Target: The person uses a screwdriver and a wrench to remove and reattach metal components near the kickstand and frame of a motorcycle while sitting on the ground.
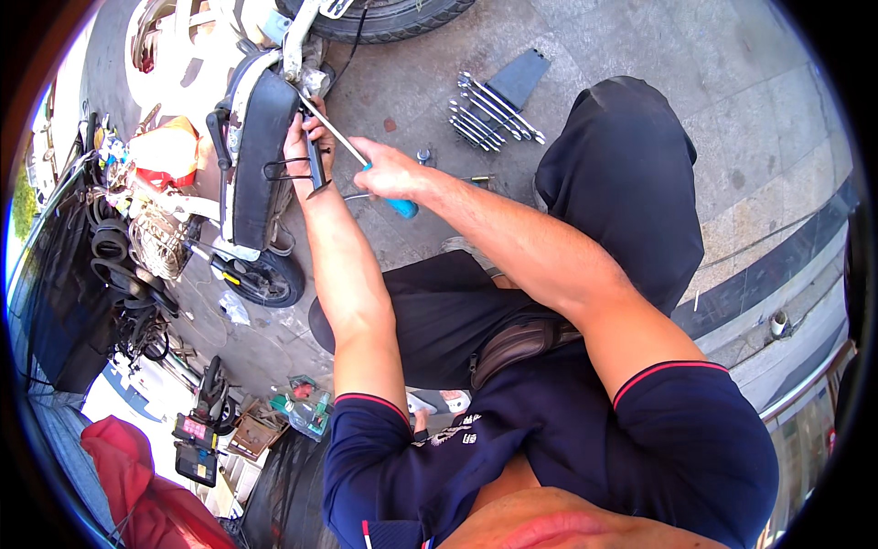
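My right hand [389, 171] is closed around a screwdriver [340, 137] with a blue handle and a long metal shaft. The shaft points up and left, its tip beside the end of a scooter [263, 151] with a long dark seat. My left hand [302, 146] is closed on a narrow black part [317, 165] next to the seat, close to the screwdriver's tip. A thin black wire loop shows beside that part. Where exactly the tip touches is too small to tell.
Several wrenches [494, 114] lie on the paving by a grey holder [521, 78]. A large tyre [393, 20] is at the top; the scooter's small wheel [270, 279] is lower left. Tyres and cables [119, 256] are heaped at far left. A small socket [423, 156] lies near my right wrist.
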The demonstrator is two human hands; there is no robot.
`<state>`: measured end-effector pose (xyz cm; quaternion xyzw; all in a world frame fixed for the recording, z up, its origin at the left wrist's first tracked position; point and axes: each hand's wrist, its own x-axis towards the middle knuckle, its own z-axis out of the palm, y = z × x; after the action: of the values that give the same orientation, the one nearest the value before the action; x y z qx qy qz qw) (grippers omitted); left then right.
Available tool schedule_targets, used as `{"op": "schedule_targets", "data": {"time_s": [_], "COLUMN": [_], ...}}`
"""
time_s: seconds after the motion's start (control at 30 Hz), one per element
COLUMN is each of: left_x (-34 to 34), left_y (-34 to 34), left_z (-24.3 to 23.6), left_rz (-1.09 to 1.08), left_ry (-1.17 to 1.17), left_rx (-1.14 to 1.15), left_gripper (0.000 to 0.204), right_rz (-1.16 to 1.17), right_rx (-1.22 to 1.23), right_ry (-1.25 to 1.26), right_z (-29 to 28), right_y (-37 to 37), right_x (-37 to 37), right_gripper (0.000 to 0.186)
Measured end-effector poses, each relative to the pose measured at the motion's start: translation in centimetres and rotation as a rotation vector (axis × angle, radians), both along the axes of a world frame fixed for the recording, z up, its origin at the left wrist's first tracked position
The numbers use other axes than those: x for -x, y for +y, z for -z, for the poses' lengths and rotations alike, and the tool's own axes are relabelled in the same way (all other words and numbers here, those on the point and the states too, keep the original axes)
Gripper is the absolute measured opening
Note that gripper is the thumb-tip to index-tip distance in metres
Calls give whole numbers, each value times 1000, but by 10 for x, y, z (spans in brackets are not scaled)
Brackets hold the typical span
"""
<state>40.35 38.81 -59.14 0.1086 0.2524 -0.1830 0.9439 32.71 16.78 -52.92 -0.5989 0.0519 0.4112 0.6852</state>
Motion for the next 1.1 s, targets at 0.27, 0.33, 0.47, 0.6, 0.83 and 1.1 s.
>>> {"op": "schedule_targets", "data": {"time_s": [0.27, 0.33, 0.47, 0.6, 0.83, 1.1], "left_x": [-1, 1, 1, 0, -3, -4], "left_y": [-3, -4, 1, -3, -10, 0], "left_z": [-1, -3, 3, 6, 10, 15], "left_rz": [47, 31, 55, 41, -3, 60], "left_ry": [-69, -18, -48, -106, -109, -116], "left_rx": [-55, 1, -93, -226, -137, -105], "left_gripper": [41, 39, 41, 36, 35, 36], "right_rz": [163, 187, 216, 217, 217, 269], "right_rx": [-96, -220, -297, -281, -266, -274], "right_ry": [58, 169, 169, 186, 213, 286], "right_z": [14, 13, 22, 22, 6, -22], "right_y": [5, 3, -4, 3, 3, 11], "right_x": [20, 22, 10, 12, 11, 10], "right_gripper": [69, 70, 73, 71, 71, 71]}}
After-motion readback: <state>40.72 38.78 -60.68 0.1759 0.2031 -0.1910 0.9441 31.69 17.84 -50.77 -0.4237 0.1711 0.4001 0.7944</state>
